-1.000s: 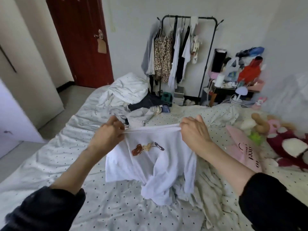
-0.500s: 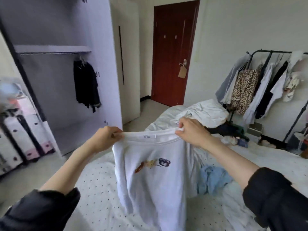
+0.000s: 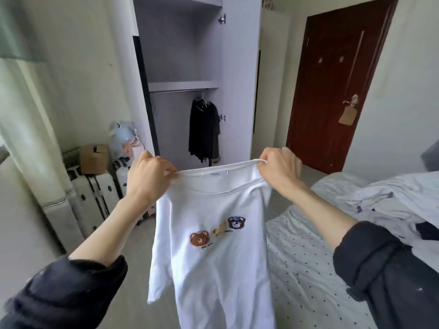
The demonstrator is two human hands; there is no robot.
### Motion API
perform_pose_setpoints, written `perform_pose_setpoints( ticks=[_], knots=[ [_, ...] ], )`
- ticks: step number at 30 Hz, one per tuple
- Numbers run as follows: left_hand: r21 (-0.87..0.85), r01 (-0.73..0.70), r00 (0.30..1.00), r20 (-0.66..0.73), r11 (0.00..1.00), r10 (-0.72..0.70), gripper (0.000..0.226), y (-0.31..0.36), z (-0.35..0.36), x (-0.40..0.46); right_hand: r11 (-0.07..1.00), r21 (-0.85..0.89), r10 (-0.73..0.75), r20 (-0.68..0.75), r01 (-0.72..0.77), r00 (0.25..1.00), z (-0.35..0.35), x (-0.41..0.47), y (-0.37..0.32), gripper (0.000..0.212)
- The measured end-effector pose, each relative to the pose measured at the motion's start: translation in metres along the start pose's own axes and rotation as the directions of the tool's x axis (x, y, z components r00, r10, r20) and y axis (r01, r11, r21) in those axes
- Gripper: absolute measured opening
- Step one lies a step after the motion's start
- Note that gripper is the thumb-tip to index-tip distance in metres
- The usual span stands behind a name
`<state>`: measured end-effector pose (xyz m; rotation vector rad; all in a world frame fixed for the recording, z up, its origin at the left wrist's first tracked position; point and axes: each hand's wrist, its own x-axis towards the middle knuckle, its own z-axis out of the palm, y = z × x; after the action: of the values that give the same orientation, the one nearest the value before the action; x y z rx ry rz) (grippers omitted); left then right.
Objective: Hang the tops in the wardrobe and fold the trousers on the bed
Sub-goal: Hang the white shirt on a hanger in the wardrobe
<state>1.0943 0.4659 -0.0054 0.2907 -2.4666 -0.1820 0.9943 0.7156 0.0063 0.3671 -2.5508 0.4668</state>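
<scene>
Wardrobe [image 3: 180, 67] now nearer, apparently open

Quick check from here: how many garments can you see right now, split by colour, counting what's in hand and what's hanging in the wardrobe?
White: 1, the white cotton T-shirt with bear prints, held up at its neckline by the left hand and right hand.
Black: 1 dark bunch on a hanger in the open wardrobe; I cannot tell whether it is more than one piece.
Total: 2
</scene>
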Motion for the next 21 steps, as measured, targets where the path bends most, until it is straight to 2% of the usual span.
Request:
perform_pose_setpoints(
  ticks=[4, 7, 9, 12, 16, 19, 21],
  knots=[
    [0.054, 0.1, 0.995, -0.019, 0.994, -0.099, 0.024, -0.053, 0.01, 0.042, 0.992, 0.085, -0.088, -0.034, 0.09, 0.996, 0.036, 0.048, -0.052, 0.015],
    [0.143, 0.123, 0.992, -0.039, 0.982, -0.118, 0.025, -0.089, 0.027, 0.075, 0.978, 0.13, -0.157, -0.055, 0.163, 0.986, 0.069, 0.087, -0.079, 0.012],
    [0.159, 0.163, 0.986, 0.001, 0.974, -0.166, 0.024, -0.113, 0.036, 0.098, 0.974, 0.138, -0.175, -0.058, 0.182, 0.983, 0.088, 0.114, -0.085, 0.012],
    [0.032, 0.285, 0.954, 0.088, 0.958, -0.287, 0.021, -0.149, 0.053, 0.137, 0.97, 0.169, -0.169, -0.048, 0.175, 0.984, 0.128, 0.164, -0.091, 0.01],
    [-0.104, 0.335, 0.941, 0.089, 0.937, -0.327, 0.016, -0.179, 0.079, 0.192, 0.951, 0.19, -0.245, -0.024, 0.245, 0.969, 0.18, 0.227, -0.103, 0.01],
    [-0.245, 0.371, 0.929, 0.1, 0.896, -0.357, 0.019, -0.198, 0.103, 0.228, 0.901, 0.335, -0.244, -0.131, 0.275, 0.961, 0.21, 0.265, -0.109, 0.02],
    [-0.292, 0.399, 0.917, 0.149, 0.869, -0.371, 0.021, -0.211, 0.124, 0.244, 0.898, 0.36, -0.236, -0.094, 0.254, 0.967, 0.231, 0.285, -0.113, 0.026]
  ],
)
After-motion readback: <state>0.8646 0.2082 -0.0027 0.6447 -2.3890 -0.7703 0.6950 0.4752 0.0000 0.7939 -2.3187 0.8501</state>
